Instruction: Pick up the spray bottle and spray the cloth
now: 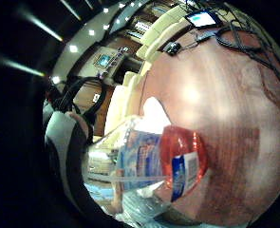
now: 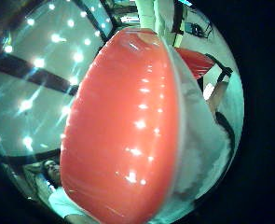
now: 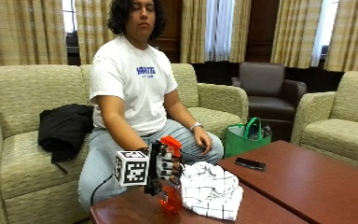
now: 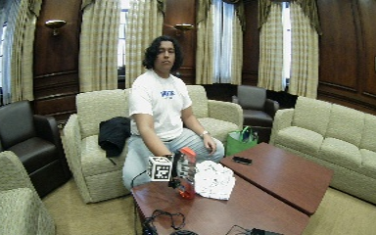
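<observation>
Upright near the worktop's front edge, the spray bottle is a clear plastic one with orange-red liquid in its lower part and an orange trigger head on top; whether its base rests on the wood or is just above it cannot be told. The gloved right hand grips it around the neck, fingers curled just below the head. In the little-finger palm view the bottle's blue-and-white label and a thin dip tube show through the clear wall. In the thumb-side palm view the glossy orange head fills most of the picture. Just beside the bottle lies the cloth, white with a fine dark check, crumpled in a soft heap on the wood. That wood is reddish-brown and polished. A small dark phone lies near the far edge. Beyond it, a green bag stands on the floor beside beige upholstered sofas.
</observation>
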{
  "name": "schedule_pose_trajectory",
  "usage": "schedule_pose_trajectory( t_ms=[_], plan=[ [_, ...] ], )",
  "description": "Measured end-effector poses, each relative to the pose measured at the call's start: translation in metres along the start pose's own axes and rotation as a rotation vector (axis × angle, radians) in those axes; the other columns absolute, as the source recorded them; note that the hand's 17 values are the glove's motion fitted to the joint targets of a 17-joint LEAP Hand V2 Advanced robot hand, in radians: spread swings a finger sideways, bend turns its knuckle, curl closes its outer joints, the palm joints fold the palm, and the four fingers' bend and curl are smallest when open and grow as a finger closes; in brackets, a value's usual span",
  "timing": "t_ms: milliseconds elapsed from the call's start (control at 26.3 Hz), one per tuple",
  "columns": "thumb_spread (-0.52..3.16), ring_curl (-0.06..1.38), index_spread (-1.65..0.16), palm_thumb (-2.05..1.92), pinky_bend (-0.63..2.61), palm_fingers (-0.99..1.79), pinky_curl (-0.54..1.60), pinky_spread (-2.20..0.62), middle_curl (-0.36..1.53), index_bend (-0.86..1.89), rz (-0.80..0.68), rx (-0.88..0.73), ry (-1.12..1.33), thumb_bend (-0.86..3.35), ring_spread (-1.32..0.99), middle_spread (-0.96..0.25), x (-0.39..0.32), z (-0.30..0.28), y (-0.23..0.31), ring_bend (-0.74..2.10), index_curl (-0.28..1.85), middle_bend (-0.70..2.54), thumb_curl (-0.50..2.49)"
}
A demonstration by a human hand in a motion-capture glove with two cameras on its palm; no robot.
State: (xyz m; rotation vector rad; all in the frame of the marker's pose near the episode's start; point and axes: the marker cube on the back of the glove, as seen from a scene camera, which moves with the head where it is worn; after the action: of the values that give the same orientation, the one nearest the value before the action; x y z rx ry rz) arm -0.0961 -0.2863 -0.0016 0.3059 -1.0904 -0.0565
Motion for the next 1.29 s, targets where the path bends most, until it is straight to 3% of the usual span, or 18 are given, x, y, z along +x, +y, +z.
schedule_pose_trajectory(
  t_ms=[190, 531, 835, 1291],
  plan=[
    [0.63, 0.47, -0.22, 0.88, 0.49, 1.39, 0.42, -0.27, 0.55, 0.4, -0.018, -0.169, 0.033, -0.02, -0.17, -0.13, -0.043, -0.024, 0.016, 0.72, 0.48, 0.66, 0.64],
    [0.58, 0.47, -0.22, 0.88, 0.5, 1.38, 0.42, -0.27, 0.55, 0.39, 0.009, -0.543, 0.318, -0.02, -0.17, -0.13, -0.127, -0.052, 0.016, 0.72, 0.51, 0.66, 0.68],
    [0.56, 0.47, -0.23, 0.87, 0.5, 1.37, 0.42, -0.28, 0.56, 0.38, 0.171, -0.884, 0.62, -0.03, -0.17, -0.13, -0.18, -0.03, 0.017, 0.71, 0.53, 0.67, 0.71],
    [0.55, 0.47, -0.23, 0.87, 0.49, 1.37, 0.42, -0.28, 0.56, 0.36, 0.487, -1.129, 0.931, -0.03, -0.17, -0.13, -0.173, 0.024, 0.008, 0.71, 0.55, 0.67, 0.75]
  ],
)
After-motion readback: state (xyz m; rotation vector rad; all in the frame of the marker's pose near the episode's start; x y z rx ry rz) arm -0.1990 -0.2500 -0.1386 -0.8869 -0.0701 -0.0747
